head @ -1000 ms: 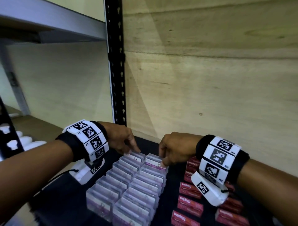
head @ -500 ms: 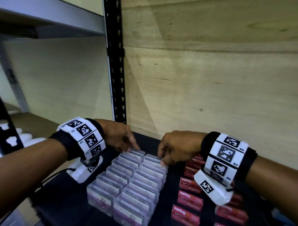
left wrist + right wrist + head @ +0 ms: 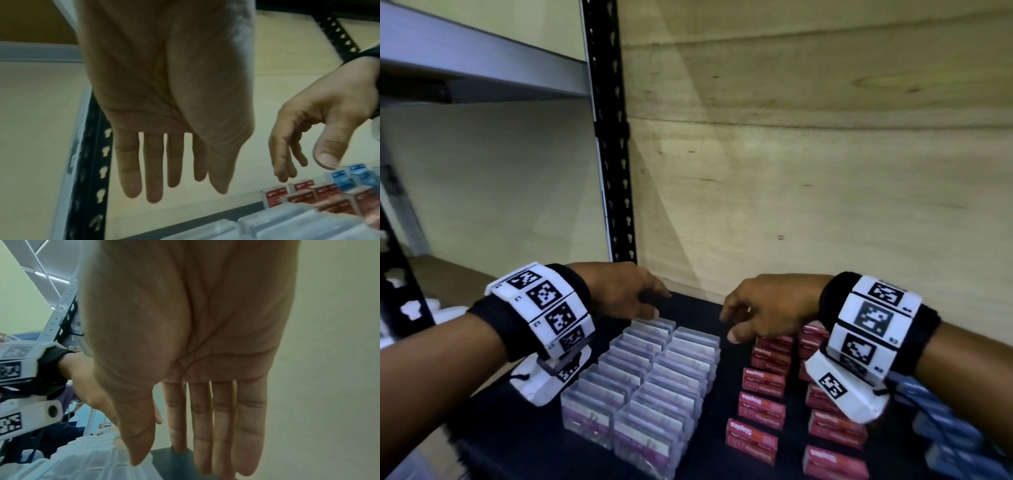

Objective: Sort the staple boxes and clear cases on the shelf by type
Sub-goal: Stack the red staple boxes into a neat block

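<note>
Two tight rows of clear cases (image 3: 650,380) stand on the black shelf mat (image 3: 517,435), left of centre. Red staple boxes (image 3: 760,407) lie in two columns to their right. My left hand (image 3: 630,294) hovers above the far end of the clear rows, fingers straight and holding nothing (image 3: 164,162). My right hand (image 3: 760,311) hangs above the gap between cases and red boxes, fingers stretched out and empty (image 3: 205,418). The clear cases (image 3: 82,464) show below the right hand, and the red boxes (image 3: 304,193) beyond the left hand.
Blue boxes (image 3: 941,425) lie at the far right of the mat, partly behind my right wrist. A black perforated upright (image 3: 613,154) and a plywood back wall (image 3: 808,188) close the shelf. A grey shelf beam (image 3: 482,68) runs above left.
Both hands have lifted off the far clear cases and spread their fingers. The right hand drifted right, away from the case it was touching.
</note>
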The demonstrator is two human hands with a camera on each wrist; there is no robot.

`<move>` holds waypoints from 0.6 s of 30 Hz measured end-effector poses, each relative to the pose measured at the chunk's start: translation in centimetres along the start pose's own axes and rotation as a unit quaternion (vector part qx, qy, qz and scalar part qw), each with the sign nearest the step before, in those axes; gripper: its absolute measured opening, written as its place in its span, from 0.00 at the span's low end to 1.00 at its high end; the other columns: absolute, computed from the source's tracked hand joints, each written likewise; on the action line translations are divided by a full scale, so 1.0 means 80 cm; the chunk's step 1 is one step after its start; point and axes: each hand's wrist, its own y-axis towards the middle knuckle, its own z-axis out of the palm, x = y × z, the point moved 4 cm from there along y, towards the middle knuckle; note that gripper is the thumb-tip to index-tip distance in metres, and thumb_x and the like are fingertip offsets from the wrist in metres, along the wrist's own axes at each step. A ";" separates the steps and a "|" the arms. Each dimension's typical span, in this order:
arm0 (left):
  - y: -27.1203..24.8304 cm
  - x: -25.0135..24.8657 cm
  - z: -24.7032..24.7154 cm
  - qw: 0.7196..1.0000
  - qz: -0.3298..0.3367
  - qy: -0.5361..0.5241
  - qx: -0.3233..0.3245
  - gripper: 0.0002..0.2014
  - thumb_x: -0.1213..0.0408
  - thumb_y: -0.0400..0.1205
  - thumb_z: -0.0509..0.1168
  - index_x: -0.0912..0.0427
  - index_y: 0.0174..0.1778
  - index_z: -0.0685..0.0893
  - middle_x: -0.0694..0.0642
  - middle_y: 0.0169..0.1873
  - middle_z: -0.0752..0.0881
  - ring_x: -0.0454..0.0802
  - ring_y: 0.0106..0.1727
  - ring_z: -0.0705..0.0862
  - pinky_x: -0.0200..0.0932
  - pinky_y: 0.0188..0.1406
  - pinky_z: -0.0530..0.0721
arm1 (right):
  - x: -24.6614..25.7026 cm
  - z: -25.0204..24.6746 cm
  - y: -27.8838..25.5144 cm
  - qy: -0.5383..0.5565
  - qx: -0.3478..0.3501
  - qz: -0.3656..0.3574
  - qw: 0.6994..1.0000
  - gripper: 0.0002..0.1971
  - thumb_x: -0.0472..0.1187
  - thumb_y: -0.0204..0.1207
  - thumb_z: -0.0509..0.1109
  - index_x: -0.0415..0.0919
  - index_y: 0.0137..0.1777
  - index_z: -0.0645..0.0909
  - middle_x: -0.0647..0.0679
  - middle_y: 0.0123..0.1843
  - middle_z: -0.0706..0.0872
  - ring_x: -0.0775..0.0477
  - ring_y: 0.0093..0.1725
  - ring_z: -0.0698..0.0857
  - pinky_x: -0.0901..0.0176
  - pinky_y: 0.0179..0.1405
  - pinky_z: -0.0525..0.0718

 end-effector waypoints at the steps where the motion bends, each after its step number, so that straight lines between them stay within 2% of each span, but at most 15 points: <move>1: -0.007 -0.011 -0.007 0.999 0.012 0.019 -0.029 0.23 0.47 0.84 0.63 0.41 0.77 0.73 0.45 0.69 0.79 0.45 0.66 0.79 0.41 0.65 0.78 | -0.005 -0.002 -0.011 0.003 -0.007 0.005 1.000 0.23 0.59 0.79 0.70 0.54 0.73 0.79 0.57 0.67 0.84 0.53 0.63 0.83 0.54 0.67 0.79; 3: -0.021 -0.037 -0.017 0.994 0.044 0.052 -0.084 0.19 0.47 0.85 0.63 0.42 0.72 0.77 0.45 0.65 0.80 0.44 0.61 0.80 0.43 0.61 0.81 | -0.014 -0.002 -0.030 0.010 -0.014 0.012 1.000 0.20 0.58 0.79 0.71 0.53 0.69 0.81 0.58 0.62 0.86 0.54 0.59 0.84 0.59 0.60 0.80; 5: -0.035 -0.067 -0.019 0.988 0.080 0.076 -0.110 0.16 0.45 0.84 0.62 0.42 0.66 0.81 0.45 0.59 0.81 0.44 0.56 0.81 0.46 0.57 0.83 | -0.020 0.002 -0.051 0.020 -0.015 0.020 0.999 0.17 0.56 0.79 0.71 0.53 0.65 0.83 0.59 0.57 0.88 0.56 0.54 0.85 0.63 0.50 0.79; 7: -0.048 -0.099 -0.011 0.983 0.115 0.097 -0.102 0.15 0.44 0.84 0.61 0.43 0.63 0.82 0.44 0.55 0.82 0.44 0.53 0.81 0.45 0.54 0.82 | -0.023 0.010 -0.073 0.023 -0.015 0.031 0.999 0.14 0.55 0.78 0.72 0.54 0.61 0.84 0.59 0.54 0.89 0.57 0.51 0.85 0.64 0.47 0.80; 11: -0.068 -0.161 0.020 0.976 0.154 0.148 -0.048 0.16 0.45 0.83 0.62 0.42 0.65 0.81 0.43 0.58 0.82 0.46 0.56 0.81 0.43 0.51 0.80 | -0.026 0.034 -0.113 0.026 -0.004 0.047 0.999 0.13 0.55 0.77 0.74 0.52 0.57 0.86 0.58 0.50 0.89 0.55 0.48 0.85 0.58 0.53 0.82; 13: -0.071 -0.182 0.031 0.973 0.164 0.159 -0.040 0.16 0.44 0.82 0.64 0.43 0.64 0.80 0.44 0.58 0.82 0.48 0.57 0.82 0.45 0.50 0.80 | -0.025 0.045 -0.126 0.024 0.003 0.053 0.998 0.12 0.55 0.76 0.75 0.52 0.55 0.86 0.58 0.49 0.89 0.55 0.47 0.85 0.57 0.53 0.83; 16: -0.068 -0.204 0.042 0.971 0.161 0.171 -0.038 0.17 0.45 0.80 0.67 0.44 0.64 0.79 0.47 0.58 0.82 0.52 0.56 0.83 0.44 0.44 0.77 | -0.023 0.062 -0.144 0.006 0.005 0.067 0.998 0.13 0.55 0.75 0.75 0.51 0.56 0.86 0.59 0.44 0.85 0.55 0.45 0.83 0.59 0.46 0.82; 18: -0.063 -0.210 0.049 0.971 0.151 0.183 -0.030 0.18 0.46 0.80 0.68 0.43 0.65 0.79 0.49 0.59 0.82 0.54 0.57 0.83 0.45 0.45 0.77 | -0.021 0.071 -0.149 -0.009 0.002 0.078 0.997 0.14 0.54 0.75 0.76 0.50 0.56 0.85 0.61 0.40 0.81 0.57 0.41 0.80 0.61 0.40 0.78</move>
